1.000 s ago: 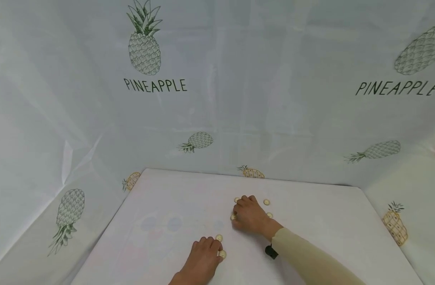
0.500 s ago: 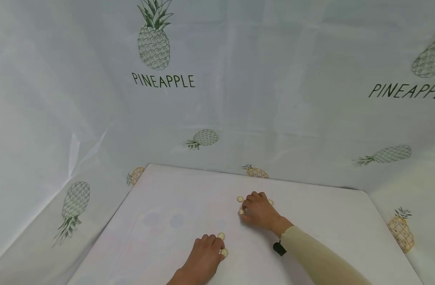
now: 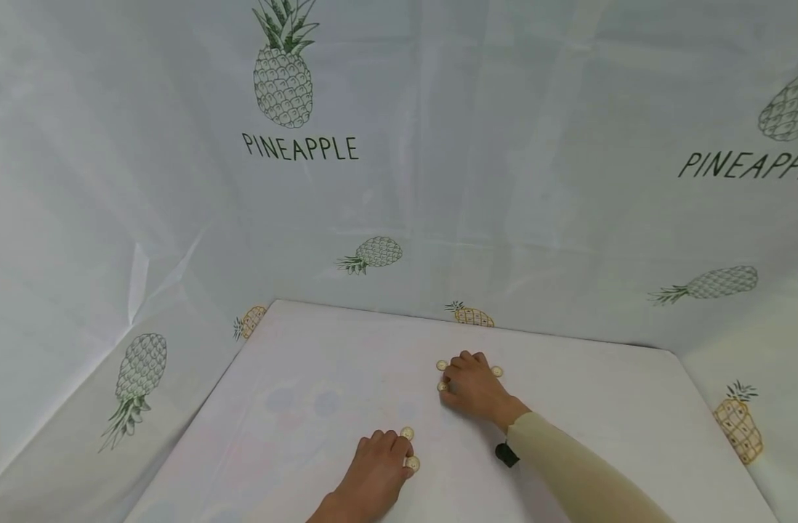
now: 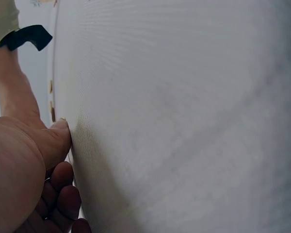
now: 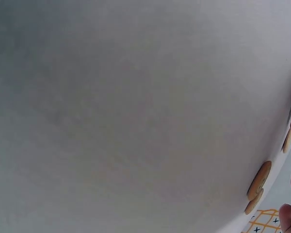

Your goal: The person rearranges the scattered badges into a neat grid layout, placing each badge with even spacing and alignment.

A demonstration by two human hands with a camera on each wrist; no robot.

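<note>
In the head view my right hand pinches a small round wooden disc between thumb and finger, low at the white tabletop. Just beyond its fingertips lies a second disc, and a third disc sits to the right of the knuckles. Nearer to me, my left hand holds another disc at its thumb and index finger; one more disc lies beyond the index fingertip. In the right wrist view, two discs partly overlap in sight beside the fingers. The left wrist view hides the left hand's disc.
The white tabletop is bounded by its back edge and a hanging cloth printed with pineapples. A dark strap hangs below the right sleeve.
The right hand has shifted slightly right and away, and the disc at its fingers has moved closer to the disc beyond. A disc seen beside its wrist is hidden now. The left hand holds still.
</note>
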